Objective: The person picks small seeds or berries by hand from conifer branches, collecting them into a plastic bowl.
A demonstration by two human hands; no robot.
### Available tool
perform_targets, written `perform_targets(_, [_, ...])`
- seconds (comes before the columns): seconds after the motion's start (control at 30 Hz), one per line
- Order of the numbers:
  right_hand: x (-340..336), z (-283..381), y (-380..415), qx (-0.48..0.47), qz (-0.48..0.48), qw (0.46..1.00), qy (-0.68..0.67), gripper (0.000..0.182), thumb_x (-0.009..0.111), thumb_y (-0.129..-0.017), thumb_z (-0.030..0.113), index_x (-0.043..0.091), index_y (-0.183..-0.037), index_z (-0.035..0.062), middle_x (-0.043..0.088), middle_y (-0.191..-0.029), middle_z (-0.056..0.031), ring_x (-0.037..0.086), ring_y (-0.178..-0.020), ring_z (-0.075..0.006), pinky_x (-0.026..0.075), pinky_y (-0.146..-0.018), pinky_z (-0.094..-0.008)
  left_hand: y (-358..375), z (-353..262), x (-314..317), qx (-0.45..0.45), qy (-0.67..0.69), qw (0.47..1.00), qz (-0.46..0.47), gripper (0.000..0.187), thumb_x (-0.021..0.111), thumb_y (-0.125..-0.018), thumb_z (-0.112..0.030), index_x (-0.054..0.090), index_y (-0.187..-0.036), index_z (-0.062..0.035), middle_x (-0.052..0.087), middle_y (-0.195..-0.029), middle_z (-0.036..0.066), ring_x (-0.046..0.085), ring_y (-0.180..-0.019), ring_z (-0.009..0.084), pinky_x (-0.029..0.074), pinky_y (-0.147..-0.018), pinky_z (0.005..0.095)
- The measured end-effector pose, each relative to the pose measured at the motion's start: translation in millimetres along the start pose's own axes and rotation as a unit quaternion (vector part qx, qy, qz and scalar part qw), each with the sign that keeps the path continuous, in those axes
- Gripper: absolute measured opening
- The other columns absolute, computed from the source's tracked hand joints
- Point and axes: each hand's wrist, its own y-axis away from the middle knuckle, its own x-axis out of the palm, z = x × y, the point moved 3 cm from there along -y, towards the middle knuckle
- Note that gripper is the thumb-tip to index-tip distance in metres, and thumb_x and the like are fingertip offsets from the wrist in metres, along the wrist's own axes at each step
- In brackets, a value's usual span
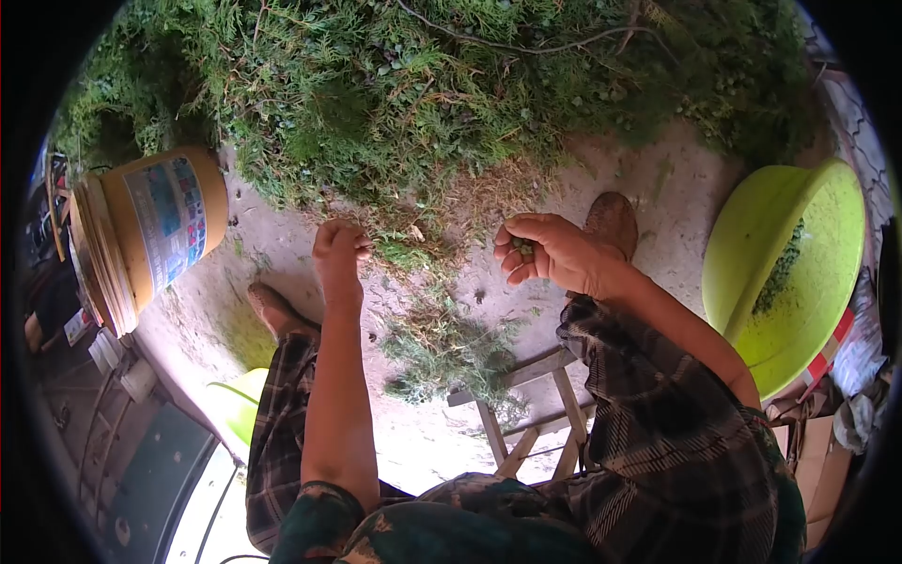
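Observation:
My right hand (554, 252) is half curled, palm turned up, around several small green seed cones (523, 246). To its left, my left hand (340, 249) is closed with the fingers bent in; whatever may be inside is hidden. Both hands are above the floor, just short of a large heap of cut evergreen branches (404, 103) with flat, scaly green foliage and small roundish cones among it. A loose evergreen sprig (442, 343) lies on the floor between my knees.
A lime-green basin (836, 254) with green bits inside stands tilted at right. At left is a yellow-orange bucket (211, 202) with a printed label. Another lime-green container (246, 399) is beside my left leg. A wooden frame (573, 404) stands below the sprig. Dry brown clippings (484, 202) litter the floor.

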Motion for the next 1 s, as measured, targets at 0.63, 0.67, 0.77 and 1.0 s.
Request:
perform_targets(0.63, [-0.4,-2.1,0.6,-0.007,0.003,1.000,-0.009,0.027,0.049,-0.093,0.026,0.056,-0.096,0.0001,0.060,-0.090,-0.0111,0.063,-0.072,-0.0180,0.056,-0.067,-0.0385,-36.1,1.5,1.0,-0.009,0.075,0.997,0.014,0.022,0.063,-0.082,-0.008,0.061,-0.102,0.0010,0.064,-0.080,0.009,0.060,-0.073,0.0136,0.050,-0.061,0.0245])
perform_targets(0.67, [0.1,-1.2,1.7,-0.005,-0.001,1.000,-0.006,0.027,0.049,-0.093,0.026,0.056,-0.096,0.0001,0.059,-0.091,-0.0112,0.063,-0.072,-0.0180,0.056,-0.066,-0.0385,-29.6,3.4,-2.1,-0.056,0.227,0.972,0.011,0.021,0.062,-0.082,-0.008,0.061,-0.101,0.0014,0.063,-0.079,0.009,0.060,-0.071,0.0136,0.051,-0.060,0.0241])
perform_targets(0.77, [0.2,-1.5,1.6,-0.002,-0.004,1.000,-0.003,0.027,0.049,-0.093,0.026,0.056,-0.096,-0.0002,0.059,-0.091,-0.0114,0.063,-0.072,-0.0180,0.056,-0.066,-0.0385,-17.6,7.6,-4.1,-0.093,0.342,0.935,0.016,0.021,0.060,-0.083,-0.009,0.060,-0.100,0.0020,0.062,-0.079,0.008,0.059,-0.068,0.0138,0.050,-0.058,0.0234])
perform_targets(1.0, [0.1,-1.9,-0.3,0.004,-0.012,1.000,-0.002,0.027,0.049,-0.093,0.025,0.056,-0.096,-0.0004,0.059,-0.091,-0.0117,0.063,-0.073,-0.0180,0.056,-0.066,-0.0379,-36.2,-11.2,13.9,0.040,-0.139,0.990,-0.006,0.023,0.065,-0.077,-0.014,0.065,-0.095,-0.0005,0.064,-0.081,0.012,0.061,-0.068,0.0191,0.050,-0.060,0.0327])
